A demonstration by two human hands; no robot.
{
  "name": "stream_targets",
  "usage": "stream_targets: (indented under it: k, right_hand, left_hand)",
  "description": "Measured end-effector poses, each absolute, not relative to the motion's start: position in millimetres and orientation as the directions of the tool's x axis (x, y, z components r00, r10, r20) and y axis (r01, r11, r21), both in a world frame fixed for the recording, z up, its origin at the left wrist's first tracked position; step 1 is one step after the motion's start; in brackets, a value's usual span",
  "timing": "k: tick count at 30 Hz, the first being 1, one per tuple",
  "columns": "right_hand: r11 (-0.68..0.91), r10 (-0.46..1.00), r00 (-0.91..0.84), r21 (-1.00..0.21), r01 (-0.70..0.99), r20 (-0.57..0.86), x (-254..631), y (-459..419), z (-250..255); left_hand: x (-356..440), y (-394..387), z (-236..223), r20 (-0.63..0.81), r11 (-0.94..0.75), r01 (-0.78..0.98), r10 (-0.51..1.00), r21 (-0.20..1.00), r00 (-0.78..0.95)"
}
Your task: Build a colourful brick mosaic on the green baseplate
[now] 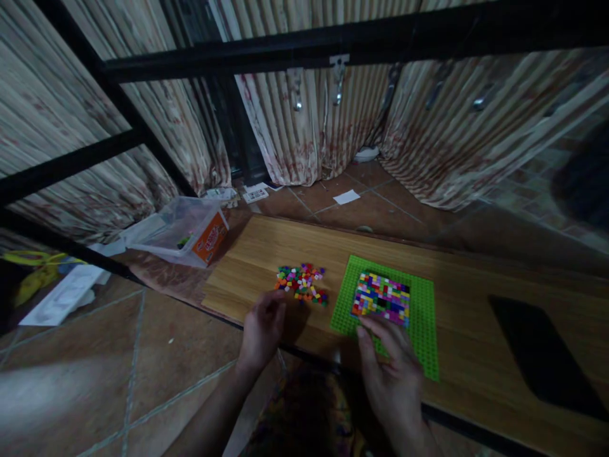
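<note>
A green studded baseplate lies on the wooden board, bearing a dense block of small multicoloured bricks. My right hand reaches over the plate's front edge. Its thumb and forefinger are closed at the block's near left corner, and whatever may be between them is too small to make out. To the left is a loose pile of tiny coloured bricks. Just in front of that pile, my left hand is held with its fingers curled in. What it may hold is hidden.
The wooden board has a dark flat slab at its right. A clear plastic bin with an orange label stands beyond its left end. Black metal bars cross in front of curtains. Papers lie on the tiled floor.
</note>
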State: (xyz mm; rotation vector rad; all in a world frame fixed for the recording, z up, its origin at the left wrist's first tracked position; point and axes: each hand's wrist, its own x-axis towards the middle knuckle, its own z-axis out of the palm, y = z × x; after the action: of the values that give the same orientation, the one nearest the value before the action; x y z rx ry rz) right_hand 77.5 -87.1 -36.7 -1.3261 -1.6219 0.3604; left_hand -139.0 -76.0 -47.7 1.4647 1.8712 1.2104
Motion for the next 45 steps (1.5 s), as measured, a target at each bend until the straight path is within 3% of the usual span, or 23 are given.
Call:
stream_targets:
  k: [5,14,21,26,30,34,45]
  right_hand:
    - [0.425,0.889,-0.175,-0.62,0.659,0.423,42,-79,-49]
    - [0.357,0.896,-0.176,-0.427,0.831,0.407,25,-48,-65]
    - [0.352,0.907,-0.195,-0.418,0.837,0.374,14,-43,-69]
    - [0.433,0.889,-0.29,-0.44,0.787,0.355,5,-43,-73]
    - [0.519,0.853,-0.4,-0.456,0.723,0.336,2,-42,-68]
    - [0.498,0.861,-0.356,-0.458,0.737,0.363,-5,-30,-60]
    - [0.442,0.894,-0.352,-0.411,0.797,0.278,-28,-7,-52]
  left_hand:
    - [-142,-81,-60,0.255,-0.042,0.647,0.936,0.762,-0.241]
    - [-138,-82,-63,0.316,-0.151,0.701,0.942,0.697,-0.112]
    - [-134,-81,-64,0.274,-0.079,0.707,0.947,0.703,-0.167]
    - [-142,-73,-61,0.245,-0.003,0.71,0.94,0.705,-0.24]
    - [-146,-63,-60,0.227,-0.021,0.774,0.961,0.633,-0.16]
    - [-146,-58,-62,0.232,-0.068,0.815,0.969,0.575,-0.083]
    - [-147,-66,-63,0.332,-0.137,0.691,0.93,0.71,-0.157]
